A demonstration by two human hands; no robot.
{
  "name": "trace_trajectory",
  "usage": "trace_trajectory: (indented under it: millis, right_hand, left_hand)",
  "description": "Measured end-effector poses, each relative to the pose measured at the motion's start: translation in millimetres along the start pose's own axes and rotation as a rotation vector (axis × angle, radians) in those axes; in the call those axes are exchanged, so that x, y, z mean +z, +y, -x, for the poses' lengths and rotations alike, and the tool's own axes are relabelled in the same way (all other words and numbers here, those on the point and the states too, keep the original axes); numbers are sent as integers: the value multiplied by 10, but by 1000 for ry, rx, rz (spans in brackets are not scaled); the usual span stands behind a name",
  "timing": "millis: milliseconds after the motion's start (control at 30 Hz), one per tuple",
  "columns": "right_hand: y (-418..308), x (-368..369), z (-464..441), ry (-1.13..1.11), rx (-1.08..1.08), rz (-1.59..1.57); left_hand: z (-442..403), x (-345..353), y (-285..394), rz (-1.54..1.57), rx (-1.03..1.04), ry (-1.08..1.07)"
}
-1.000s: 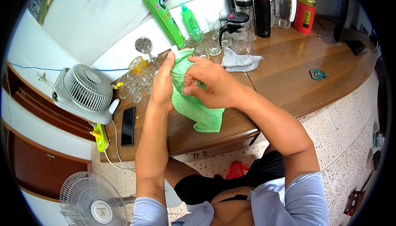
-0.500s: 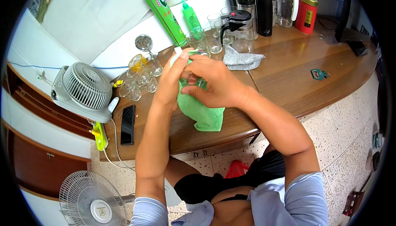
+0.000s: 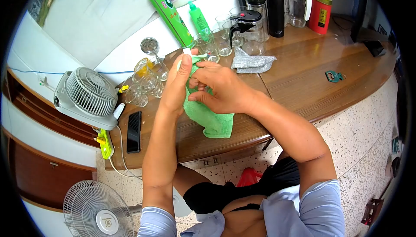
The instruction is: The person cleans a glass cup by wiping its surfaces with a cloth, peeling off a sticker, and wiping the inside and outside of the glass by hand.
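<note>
My left hand [image 3: 174, 85] is closed around a light green cloth [image 3: 218, 125], its thumb pointing up and a white tag showing near the thumb tip. With bent fingers, my right hand [image 3: 225, 89] grips the middle of the cloth from the right. Something clear, perhaps glass, glints between the fingers, but my hands and the folds hide most of it. The loose end of the cloth hangs toward the table's front edge. Just beyond my hands stand drinking glasses [image 3: 223, 42], and a folded silver-grey cloth [image 3: 253, 62] lies to the right.
Stemmed glasses [image 3: 149, 83] cluster at the left, beside a desk fan [image 3: 95, 94] and a phone [image 3: 134, 131]. Along the back are a green spray can [image 3: 169, 16], a teapot [image 3: 255, 42], a black flask [image 3: 275, 14] and a red tin [image 3: 320, 16]. A bottle opener [image 3: 333, 77] lies right.
My right hand's fingers have shifted slightly and curl further into the green cloth. The view has moved a little; the things on the table stay in place.
</note>
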State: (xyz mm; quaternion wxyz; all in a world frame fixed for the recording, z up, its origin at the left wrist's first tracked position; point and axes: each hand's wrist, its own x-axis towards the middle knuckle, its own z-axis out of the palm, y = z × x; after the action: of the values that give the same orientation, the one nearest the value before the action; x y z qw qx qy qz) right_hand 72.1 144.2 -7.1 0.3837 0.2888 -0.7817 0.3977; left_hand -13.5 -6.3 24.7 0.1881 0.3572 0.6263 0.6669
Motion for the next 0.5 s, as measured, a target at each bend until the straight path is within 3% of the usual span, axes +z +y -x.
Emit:
trace_trajectory:
  millis: [267, 367, 467, 500]
  right_hand:
    - [3, 37, -33, 87, -86, 30]
    - [-59, -89, -66, 51, -61, 36]
    - [-69, -155, -81, 70, -42, -12]
    - [-60, -171, -65, 40, 1, -49]
  left_hand:
    - [33, -20, -8, -186, 81, -30]
    - [-4, -132, 7, 67, 26, -119]
    - [68, 76, 110, 392, -53, 0]
    - [49, 27, 82, 340, -55, -33]
